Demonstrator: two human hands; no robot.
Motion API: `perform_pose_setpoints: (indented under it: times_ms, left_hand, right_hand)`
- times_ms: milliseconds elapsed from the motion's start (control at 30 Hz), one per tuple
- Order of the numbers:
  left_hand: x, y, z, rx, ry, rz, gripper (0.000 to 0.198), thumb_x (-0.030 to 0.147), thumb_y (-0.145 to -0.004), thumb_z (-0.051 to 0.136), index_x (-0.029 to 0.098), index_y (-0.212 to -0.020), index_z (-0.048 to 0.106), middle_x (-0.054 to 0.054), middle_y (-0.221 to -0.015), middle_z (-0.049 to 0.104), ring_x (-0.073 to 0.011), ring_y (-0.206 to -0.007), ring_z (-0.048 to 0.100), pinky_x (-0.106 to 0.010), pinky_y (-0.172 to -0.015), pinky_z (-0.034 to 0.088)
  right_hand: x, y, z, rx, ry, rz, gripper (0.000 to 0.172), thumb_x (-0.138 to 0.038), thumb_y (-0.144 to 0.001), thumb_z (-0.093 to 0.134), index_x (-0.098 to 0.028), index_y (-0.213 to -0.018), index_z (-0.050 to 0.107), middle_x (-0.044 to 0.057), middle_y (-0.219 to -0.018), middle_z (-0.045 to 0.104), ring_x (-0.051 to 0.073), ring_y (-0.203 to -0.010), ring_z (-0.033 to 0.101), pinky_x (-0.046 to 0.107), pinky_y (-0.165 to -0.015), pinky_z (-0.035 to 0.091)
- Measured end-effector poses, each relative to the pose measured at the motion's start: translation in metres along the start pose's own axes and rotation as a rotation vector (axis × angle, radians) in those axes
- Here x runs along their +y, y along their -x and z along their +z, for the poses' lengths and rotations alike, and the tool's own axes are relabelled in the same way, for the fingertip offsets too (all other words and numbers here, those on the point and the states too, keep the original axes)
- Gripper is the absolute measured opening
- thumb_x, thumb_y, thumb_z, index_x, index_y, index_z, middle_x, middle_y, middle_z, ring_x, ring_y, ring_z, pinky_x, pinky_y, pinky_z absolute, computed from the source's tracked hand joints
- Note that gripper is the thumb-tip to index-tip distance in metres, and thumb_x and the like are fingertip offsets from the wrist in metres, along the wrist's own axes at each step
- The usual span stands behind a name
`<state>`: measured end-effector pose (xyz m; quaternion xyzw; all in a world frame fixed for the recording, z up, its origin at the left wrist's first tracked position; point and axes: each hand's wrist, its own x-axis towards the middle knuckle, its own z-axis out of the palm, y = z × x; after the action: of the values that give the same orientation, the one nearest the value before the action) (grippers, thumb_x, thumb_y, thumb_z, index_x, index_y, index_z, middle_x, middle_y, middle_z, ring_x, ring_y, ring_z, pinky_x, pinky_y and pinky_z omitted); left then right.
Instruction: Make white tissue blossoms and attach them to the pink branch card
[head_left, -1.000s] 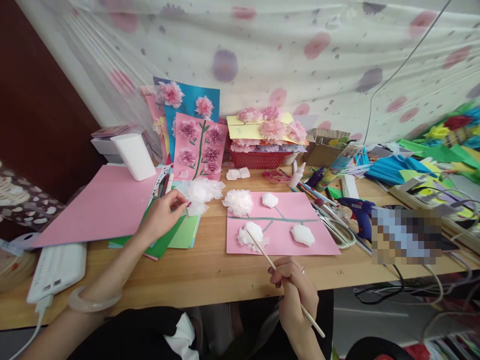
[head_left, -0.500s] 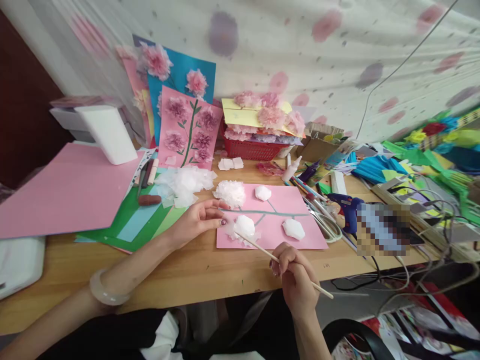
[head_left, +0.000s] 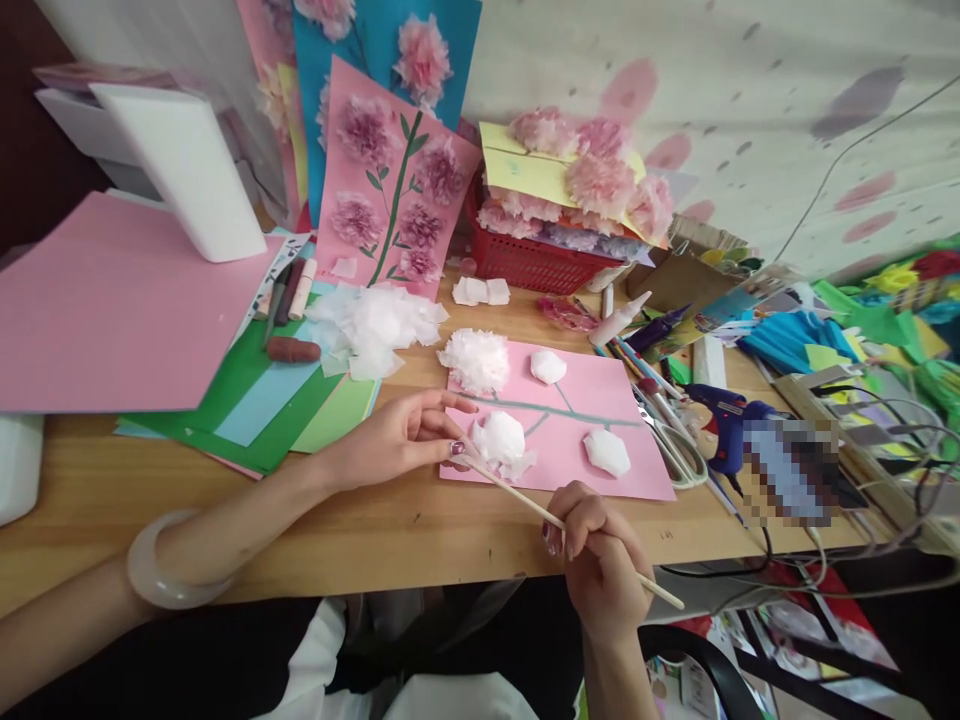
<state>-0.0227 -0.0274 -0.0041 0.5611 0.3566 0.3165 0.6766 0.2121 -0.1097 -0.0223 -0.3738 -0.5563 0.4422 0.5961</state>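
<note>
My right hand [head_left: 604,560] is closed around a thin wooden stick [head_left: 521,497], which slants up to the left. The stick's tip meets the fingertips of my left hand [head_left: 420,435], whose thumb and fingers pinch a small, thin piece of white tissue paper [head_left: 460,460]. Just right of those fingertips, a partly layered white tissue flower [head_left: 500,440] sits on a pink sheet [head_left: 559,470]. A fuller white flower [head_left: 474,362] stands behind it at the sheet's corner. Two plain white pads [head_left: 548,366] lie farther right, along a painted grey-green branch [head_left: 577,415].
Loose white tissue squares [head_left: 379,325] are piled behind my left hand. Scissors [head_left: 675,450] and a blue glue gun [head_left: 721,425] lie to the right, with cables beyond. A red basket [head_left: 540,262] of paper flowers and finished flower pictures [head_left: 397,190] stand at the back.
The view has shifted closer and lower. The stick's tip has moved from the partly layered flower left to my left fingertips. Both hands keep their grips.
</note>
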Motion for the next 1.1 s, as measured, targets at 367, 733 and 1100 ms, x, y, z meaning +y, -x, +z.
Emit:
perform_pose_setpoints:
  times_ms: [367, 733, 1100]
  left_hand:
    - [0.001, 0.002, 0.0, -0.068, 0.11, -0.009, 0.045, 0.017, -0.081, 0.07, 0.016, -0.121, 0.051, -0.006, -0.096, 0.075, -0.0187, -0.09, 0.072, -0.034, -0.087, 0.052]
    - [-0.001, 0.002, -0.001, -0.02, -0.03, 0.026, 0.044, 0.019, -0.079, 0.069, 0.017, -0.119, 0.052, -0.005, -0.092, 0.077, -0.0187, -0.09, 0.071, -0.034, -0.086, 0.049]
    - [-0.004, 0.002, 0.001, -0.021, -0.052, 0.045, 0.045, 0.02, -0.082, 0.065, 0.016, -0.124, 0.049, -0.006, -0.093, 0.073, -0.0186, -0.093, 0.067, -0.035, -0.088, 0.048]
  right_hand:
    - [0.001, 0.001, 0.003, 0.032, 0.015, -0.019, 0.028, -0.004, -0.08, 0.041, -0.02, -0.064, 0.058, 0.001, -0.062, 0.055, 0.016, -0.063, 0.052, 0.03, -0.056, 0.035]
    - [-0.005, 0.003, 0.002, 0.106, -0.009, -0.025, 0.029, -0.004, -0.078, 0.042, -0.02, -0.059, 0.057, 0.001, -0.055, 0.052, 0.016, -0.057, 0.049, 0.028, -0.051, 0.035]
    - [-0.003, 0.006, 0.005, 0.032, 0.003, -0.009, 0.029, -0.005, -0.08, 0.043, -0.02, -0.061, 0.058, 0.002, -0.058, 0.054, 0.016, -0.059, 0.05, 0.029, -0.054, 0.035]
